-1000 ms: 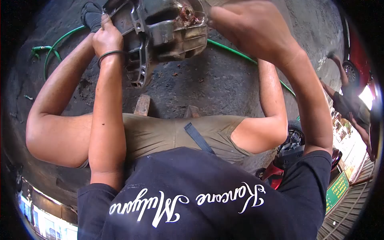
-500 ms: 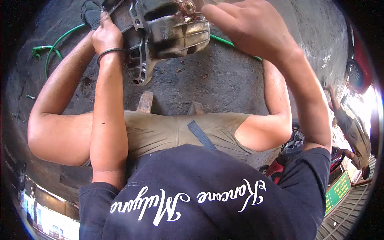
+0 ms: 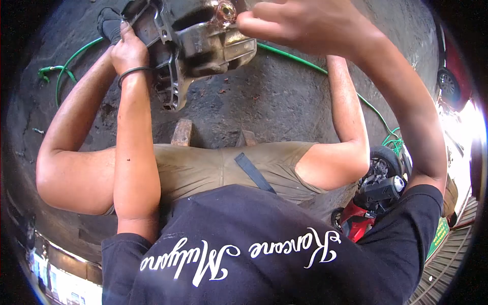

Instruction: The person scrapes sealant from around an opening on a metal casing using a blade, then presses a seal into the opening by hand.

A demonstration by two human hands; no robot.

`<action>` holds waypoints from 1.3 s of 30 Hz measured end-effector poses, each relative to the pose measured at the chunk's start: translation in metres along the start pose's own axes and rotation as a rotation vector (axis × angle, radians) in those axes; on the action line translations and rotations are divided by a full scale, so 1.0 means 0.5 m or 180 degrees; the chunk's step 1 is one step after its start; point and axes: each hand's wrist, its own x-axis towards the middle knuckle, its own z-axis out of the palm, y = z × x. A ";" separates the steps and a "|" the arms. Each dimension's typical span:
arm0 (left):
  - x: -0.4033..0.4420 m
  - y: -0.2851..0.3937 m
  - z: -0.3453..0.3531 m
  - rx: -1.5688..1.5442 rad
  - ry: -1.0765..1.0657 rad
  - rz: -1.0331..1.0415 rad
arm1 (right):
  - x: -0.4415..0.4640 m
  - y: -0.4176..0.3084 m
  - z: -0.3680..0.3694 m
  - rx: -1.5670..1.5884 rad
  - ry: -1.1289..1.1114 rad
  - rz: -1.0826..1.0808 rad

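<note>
Closest in: my black shirt [image 3: 239, 239], white script across it. Just past it, olive shorts [image 3: 198, 165] over spread knees, a dark blue strap [image 3: 254, 173] lying slantwise on them. Two wooden pieces, one left [image 3: 182, 133] and one right [image 3: 246, 138], poke out from under the shorts.

Left arm reaches straight ahead between my knees, black band [image 3: 133, 72] at the wrist. Left hand [image 3: 130, 53] closed on the near-left edge of the metal housing [image 3: 203, 48], thumb laid along the top; the other fingers are mostly hidden.

Right arm bends in from the side. Right hand [image 3: 305, 25] has its fingers curled, tips right beside a round opening [image 3: 226, 11] smeared reddish-brown. Cannot tell whether it pinches anything.

Housing sits ahead of me, between the hands, greasy, ribbed, a holed flange down its left side; its upper end runs out of view. My left shoe [image 3: 109, 25] is just beyond the left hand. Dark, stained floor [image 3: 284, 101] around; green hose [image 3: 290, 56] passes behind the housing.

Farther off to the right: red motorcycle [image 3: 356, 218], then a red car [image 3: 452, 61].
</note>
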 end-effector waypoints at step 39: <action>0.003 -0.027 0.013 -0.0025 0.0205 -0.0038 | 0.031 -0.080 0.001 0.1327 -0.0059 0.2607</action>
